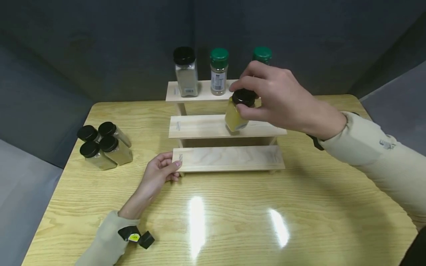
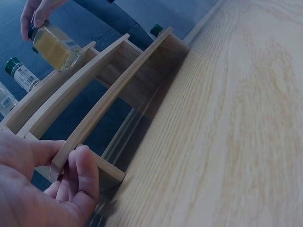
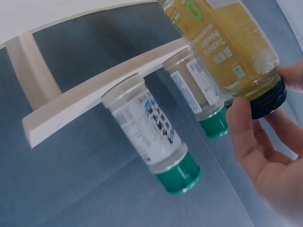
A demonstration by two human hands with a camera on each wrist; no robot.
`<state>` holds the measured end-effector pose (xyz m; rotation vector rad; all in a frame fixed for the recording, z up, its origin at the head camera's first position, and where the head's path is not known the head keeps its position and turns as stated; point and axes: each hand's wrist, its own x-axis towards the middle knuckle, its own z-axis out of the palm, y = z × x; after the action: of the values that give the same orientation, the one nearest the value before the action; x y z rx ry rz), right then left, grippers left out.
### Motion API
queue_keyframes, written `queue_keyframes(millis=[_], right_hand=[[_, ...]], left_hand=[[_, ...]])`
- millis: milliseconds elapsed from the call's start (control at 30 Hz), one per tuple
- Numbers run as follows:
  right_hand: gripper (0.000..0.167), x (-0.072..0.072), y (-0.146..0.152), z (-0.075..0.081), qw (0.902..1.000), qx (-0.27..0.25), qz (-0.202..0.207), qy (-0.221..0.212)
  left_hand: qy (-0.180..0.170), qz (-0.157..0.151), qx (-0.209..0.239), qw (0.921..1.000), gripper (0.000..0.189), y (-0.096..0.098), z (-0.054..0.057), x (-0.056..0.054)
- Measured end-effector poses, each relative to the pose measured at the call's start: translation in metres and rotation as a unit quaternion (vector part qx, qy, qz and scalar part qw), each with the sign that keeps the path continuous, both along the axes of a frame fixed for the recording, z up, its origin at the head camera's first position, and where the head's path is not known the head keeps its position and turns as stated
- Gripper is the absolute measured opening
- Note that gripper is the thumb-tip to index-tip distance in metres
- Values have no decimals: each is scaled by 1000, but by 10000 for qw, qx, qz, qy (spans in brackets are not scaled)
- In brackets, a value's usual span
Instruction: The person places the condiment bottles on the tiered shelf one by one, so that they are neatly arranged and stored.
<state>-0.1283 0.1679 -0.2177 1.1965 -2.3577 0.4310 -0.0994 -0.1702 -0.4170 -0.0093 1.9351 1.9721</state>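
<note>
My right hand (image 1: 279,94) grips a turmeric powder jar (image 1: 235,115) by its black lid. The jar is tilted and overlaps the middle shelf (image 1: 199,126) in the head view; its yellow contents and label show in the right wrist view. At the left end of the bottom shelf (image 1: 229,159) of a three-step wooden spice rack, my left hand (image 1: 156,175) pinches the board, thumb on top and fingers beneath. On the top shelf (image 1: 204,96) stand a black-lidded jar (image 1: 187,79) and two green-capped bottles, one left of my right hand (image 1: 218,75) and one (image 1: 262,54) partly hidden behind it.
Several black-lidded spice jars (image 1: 114,150) stand grouped on the wooden table (image 1: 233,214), left of the rack. Dark panels (image 1: 133,48) rise behind the table. A small black device (image 1: 134,235) is strapped at the left sleeve.
</note>
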Motion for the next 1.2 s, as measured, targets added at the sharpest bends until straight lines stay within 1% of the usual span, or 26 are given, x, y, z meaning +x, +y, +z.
queue_keyframes(millis=[267,433,567,733,1000,1200], right_hand=[[25,-13,-16,-9,9998,-19,141,-117],[26,-18,-20,-13,9996,-35,185,-206],[25,-18,-21,-16,9994,-25,226,-247],[23,-18,-23,-19,9992,-27,336,-235],[24,-17,-25,-19,9994,23,180,-281],[24,-16,-27,-17,9991,60,110,-394]], left_hand=[[26,23,-24,10000,45,2,1,1],[45,1,-11,10000,45,4,1,1],[54,-48,-14,10000,45,4,2,1],[22,-33,-13,10000,43,4,2,2],[25,-97,-7,9999,45,4,3,4],[21,-94,-3,10000,46,5,4,4]])
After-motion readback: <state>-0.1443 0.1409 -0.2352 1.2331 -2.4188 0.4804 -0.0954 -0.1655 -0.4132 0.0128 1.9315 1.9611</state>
